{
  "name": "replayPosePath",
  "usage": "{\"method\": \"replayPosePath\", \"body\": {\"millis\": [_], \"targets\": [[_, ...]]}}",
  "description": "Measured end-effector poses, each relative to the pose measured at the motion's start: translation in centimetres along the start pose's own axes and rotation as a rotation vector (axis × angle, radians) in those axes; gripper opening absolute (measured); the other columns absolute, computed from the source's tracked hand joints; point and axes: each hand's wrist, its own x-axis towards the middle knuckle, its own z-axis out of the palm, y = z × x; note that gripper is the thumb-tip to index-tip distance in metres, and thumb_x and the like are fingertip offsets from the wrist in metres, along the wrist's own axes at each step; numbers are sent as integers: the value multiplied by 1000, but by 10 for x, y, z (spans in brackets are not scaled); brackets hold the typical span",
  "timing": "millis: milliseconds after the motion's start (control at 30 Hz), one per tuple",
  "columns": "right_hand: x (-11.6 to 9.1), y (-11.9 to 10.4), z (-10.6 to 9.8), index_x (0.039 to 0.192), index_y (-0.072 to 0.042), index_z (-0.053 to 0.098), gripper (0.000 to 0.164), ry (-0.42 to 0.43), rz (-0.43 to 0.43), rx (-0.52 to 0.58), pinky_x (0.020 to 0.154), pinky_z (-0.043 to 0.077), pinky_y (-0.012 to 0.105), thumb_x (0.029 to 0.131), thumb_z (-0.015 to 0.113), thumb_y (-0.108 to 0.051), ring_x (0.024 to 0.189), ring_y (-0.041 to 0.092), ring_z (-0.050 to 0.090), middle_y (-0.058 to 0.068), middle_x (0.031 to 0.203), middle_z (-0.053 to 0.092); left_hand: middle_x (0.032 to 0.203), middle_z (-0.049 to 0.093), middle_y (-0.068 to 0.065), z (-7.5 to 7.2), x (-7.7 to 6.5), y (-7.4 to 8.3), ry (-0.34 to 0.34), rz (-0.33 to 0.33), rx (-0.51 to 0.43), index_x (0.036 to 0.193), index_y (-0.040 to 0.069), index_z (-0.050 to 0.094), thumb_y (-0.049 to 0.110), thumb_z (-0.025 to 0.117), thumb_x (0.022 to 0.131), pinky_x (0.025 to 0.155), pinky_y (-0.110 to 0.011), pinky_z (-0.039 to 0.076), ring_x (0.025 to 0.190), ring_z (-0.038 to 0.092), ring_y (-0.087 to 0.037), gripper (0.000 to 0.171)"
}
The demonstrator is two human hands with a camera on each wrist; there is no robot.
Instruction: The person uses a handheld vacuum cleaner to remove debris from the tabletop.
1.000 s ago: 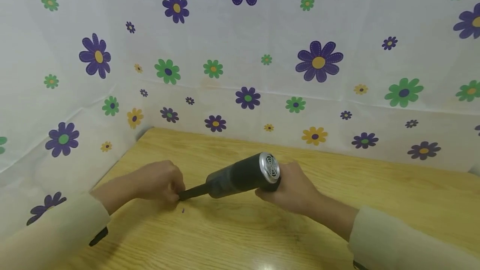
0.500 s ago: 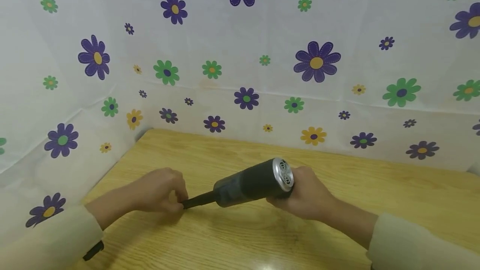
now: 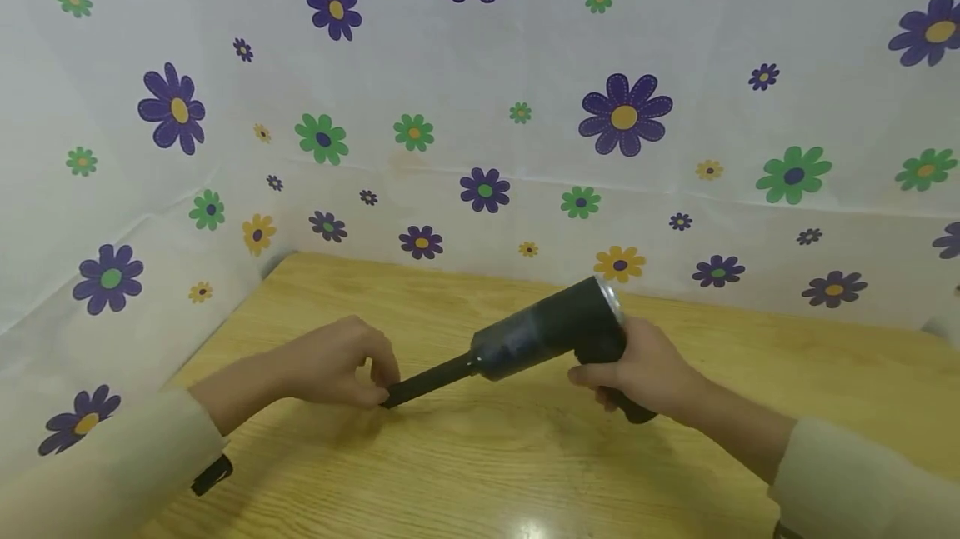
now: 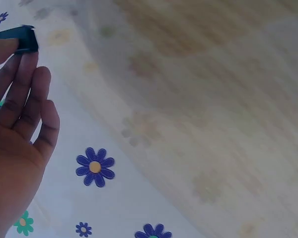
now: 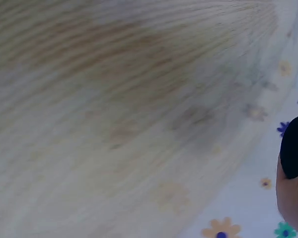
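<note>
A black handheld vacuum cleaner (image 3: 540, 331) slants above the wooden table in the head view, its silver rear end up at the right. From its front a narrow black nozzle (image 3: 431, 381) points down to the left. My right hand (image 3: 660, 368) grips the pistol-style handle. With thumb and fingertips, my left hand (image 3: 341, 364) pinches the nozzle's tip, close above the table. The left wrist view shows the nozzle end (image 4: 27, 39) between thumb and fingers, the other fingers stretched out. Only the handle's dark butt (image 5: 295, 148) and part of the hand appear in the right wrist view.
The wooden table (image 3: 480, 472) is bounded at the back and left by a white sheet (image 3: 450, 39) printed with purple, green and orange flowers. A dark strap end (image 3: 212, 474) hangs under the left sleeve. Light glares off the table's glossy front.
Both hands and the vacuum have shifted right. The vacuum's rear has risen and its silver vent turned away from view. A small purple speck near my left hand is no longer visible.
</note>
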Motion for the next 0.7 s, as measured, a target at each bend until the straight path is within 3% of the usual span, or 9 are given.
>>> {"method": "replayPosePath", "body": {"millis": [133,333,533,700], "targets": [[-6,16,-12,97,3,57,29,-9,167,163,55,55,36,87,74,-17,55,19,58,7,67,61,82,69,16,-2,18,-1,-23,-21,-93,91,20,77,12,73,85,69,-26,54,75,60,0,11],[-21,40,-26,91,1,58,29,5,295,248,56,54,33,88,73,-24,55,17,59,5,66,63,87,72,12,3,50,-3,-42,-55,-207,98,18,77,13,70,92,67,-24,53,78,64,-1,10],[-31,57,-36,96,0,58,31,18,388,353,58,54,29,90,72,-27,58,15,58,4,69,61,90,70,9,22,77,1,18,-42,-119,98,16,75,31,81,84,72,-26,54,79,62,-4,21],[-36,66,-42,94,-1,60,29,3,412,399,57,53,26,91,70,-28,57,12,58,2,68,61,86,68,9,29,93,6,48,-17,-9,93,15,74,24,83,82,73,-25,54,77,60,-5,16]]}}
